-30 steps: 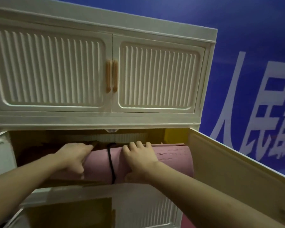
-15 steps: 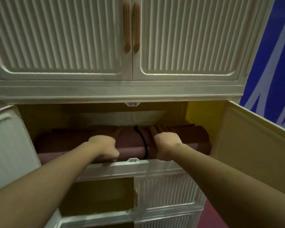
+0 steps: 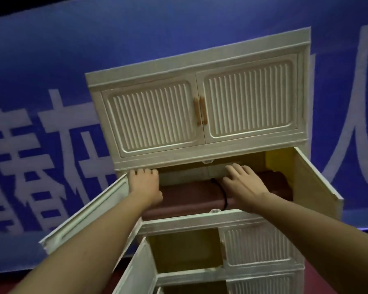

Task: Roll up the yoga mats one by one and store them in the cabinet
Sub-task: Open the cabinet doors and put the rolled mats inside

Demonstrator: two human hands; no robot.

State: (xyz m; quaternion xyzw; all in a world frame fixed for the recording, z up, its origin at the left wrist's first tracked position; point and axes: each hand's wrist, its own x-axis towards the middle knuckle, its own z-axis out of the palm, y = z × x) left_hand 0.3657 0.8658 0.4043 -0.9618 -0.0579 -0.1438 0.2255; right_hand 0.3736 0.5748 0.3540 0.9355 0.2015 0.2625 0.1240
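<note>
The left hand (image 3: 145,185) covered the left end of the rolled mat (image 3: 191,198), and the right hand (image 3: 245,183) hid the stretch just right of the black strap (image 3: 221,192). Beyond the fingertips the compartment's back was too dark to read. Whether the fingers touched the mat could not be told. Both forearms were cut off by the bottom edge, and the banner (image 3: 51,145) lettering was blurred.

I see my left hand (image 3: 146,183) and right hand (image 3: 243,183) with bare arms, no sleeves, rings or watch.
</note>
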